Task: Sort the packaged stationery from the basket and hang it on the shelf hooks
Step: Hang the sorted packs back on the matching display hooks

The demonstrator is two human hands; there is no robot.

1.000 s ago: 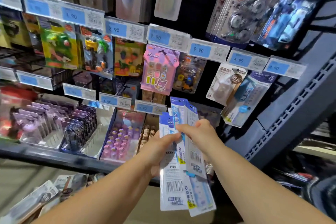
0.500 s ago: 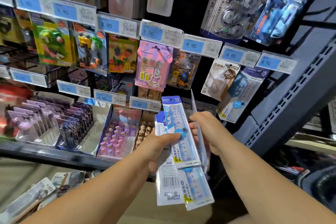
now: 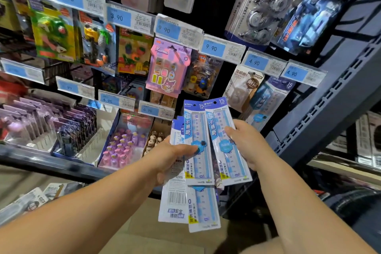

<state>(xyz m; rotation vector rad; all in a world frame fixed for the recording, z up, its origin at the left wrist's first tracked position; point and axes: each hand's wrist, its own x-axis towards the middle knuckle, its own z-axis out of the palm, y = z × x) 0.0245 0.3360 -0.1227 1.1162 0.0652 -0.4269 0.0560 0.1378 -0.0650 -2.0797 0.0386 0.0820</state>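
Note:
My left hand grips a fanned stack of several blue-and-white packaged 15 cm rulers, thumb pressed on the front pack. My right hand holds one separate ruler pack upright, face towards me, just right of the stack. Both are in front of the shelf. A matching ruler pack hangs on a hook at the right, under a 4.90 price tag.
Hooks hold eraser sets, a pink Kuromi pack and correction tapes. Blue price tags run along the rails. Trays of purple items sit on the lower shelf. A grey slotted upright stands at right. More packs lie at lower left.
My right hand has pulled one ruler pack off the stack and turned it from edge-on to face me, beside the stack. Both hands have risen slightly.

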